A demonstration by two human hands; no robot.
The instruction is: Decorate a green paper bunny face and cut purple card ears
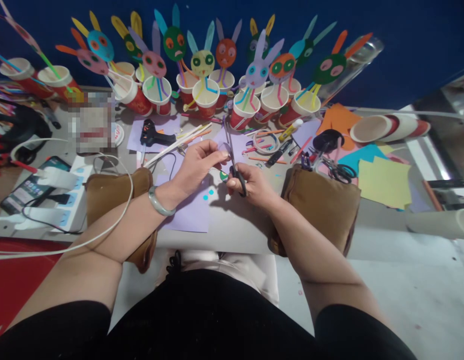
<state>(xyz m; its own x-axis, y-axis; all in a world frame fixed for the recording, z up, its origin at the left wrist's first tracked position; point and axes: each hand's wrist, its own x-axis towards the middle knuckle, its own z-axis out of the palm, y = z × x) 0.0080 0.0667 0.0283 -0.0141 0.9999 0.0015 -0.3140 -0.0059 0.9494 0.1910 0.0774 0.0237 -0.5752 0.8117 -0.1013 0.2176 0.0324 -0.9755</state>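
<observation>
On the surface (250, 227), some working room is left between the near edge and the tools, bounded at the sides by two brown cushions (325, 210). Above it, black-handled scissors (242, 186) are gripped by the right hand (257, 187); a small purple piece (223, 148), apparently paper, is pinched by the left hand (196, 167) beside the blades, its cutting seemingly unfinished. Farther off, movement is hemmed in by a glue gun (152, 134) and sticks (167, 150). Beyond, many rabbit-eared figures (256, 74), seemingly finished, are stood in paper cups (244, 112) before a blue wall (232, 10).
</observation>
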